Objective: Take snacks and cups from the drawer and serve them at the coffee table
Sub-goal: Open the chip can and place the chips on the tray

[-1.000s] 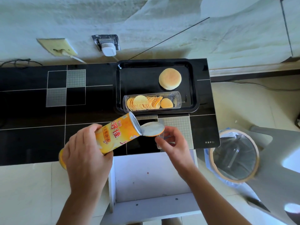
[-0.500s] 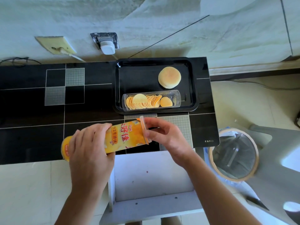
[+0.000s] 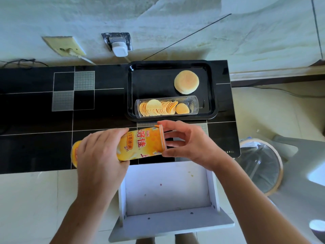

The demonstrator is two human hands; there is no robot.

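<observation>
A yellow chip can (image 3: 140, 144) lies sideways in the air over the black table's front edge. My left hand (image 3: 100, 155) grips its body. My right hand (image 3: 190, 143) curls its fingers and thumb round the lid (image 3: 162, 136) at the can's right end. On the black tray (image 3: 133, 92) behind, a clear plastic holder (image 3: 193, 103) contains a row of chips (image 3: 158, 108), and a round bun (image 3: 186, 82) lies beside it. The white drawer (image 3: 168, 187) stands pulled out below my hands, with only crumbs inside.
The black glass table (image 3: 35, 120) spreads to the left. A bin with a clear liner (image 3: 260, 164) stands on the floor at the right, next to a grey chair (image 3: 302, 173). A charger plug (image 3: 119, 48) and a socket (image 3: 65, 45) sit on the wall behind.
My right hand brought the lid from beside the can's open mouth onto its end. The can dropped lower and leveled out in my left hand.
</observation>
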